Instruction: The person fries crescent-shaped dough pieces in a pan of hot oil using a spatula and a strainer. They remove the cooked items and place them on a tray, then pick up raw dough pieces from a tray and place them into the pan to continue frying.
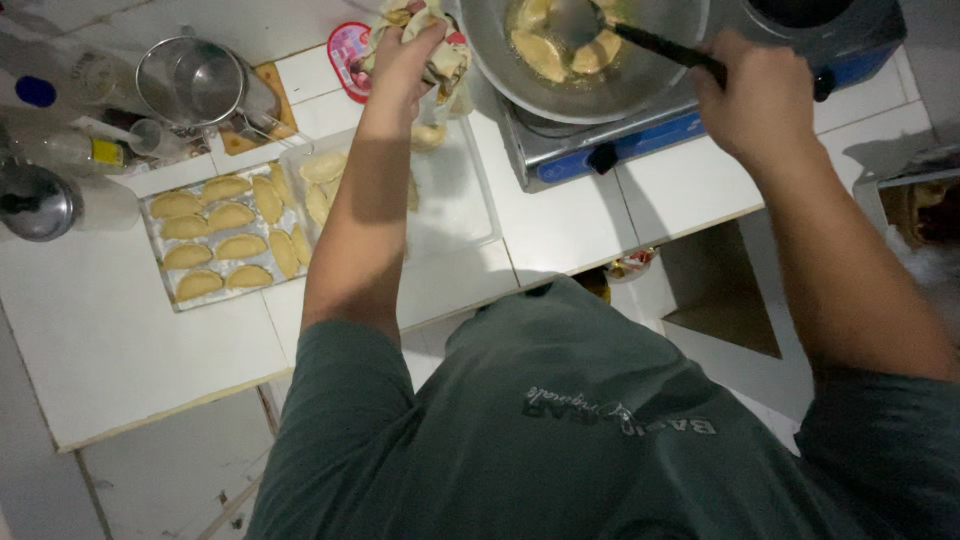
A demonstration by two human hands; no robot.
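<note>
Countertop (120, 330), white tile, bearing all below.
Portable stove (640, 140), 1 o'clock.
Metal wok (590, 85) on stove; several pastries (540, 50) frying in oil, pale gold, seemingly not done.
Foil tray (160, 235), 9 o'clock; about ten raw pastries (232, 216) waiting.
Right hand (755, 100): closed round black ladle handle (665, 47).
Left hand (405, 60): clenched on patterned cloth (445, 55) against wok's rim.
</note>
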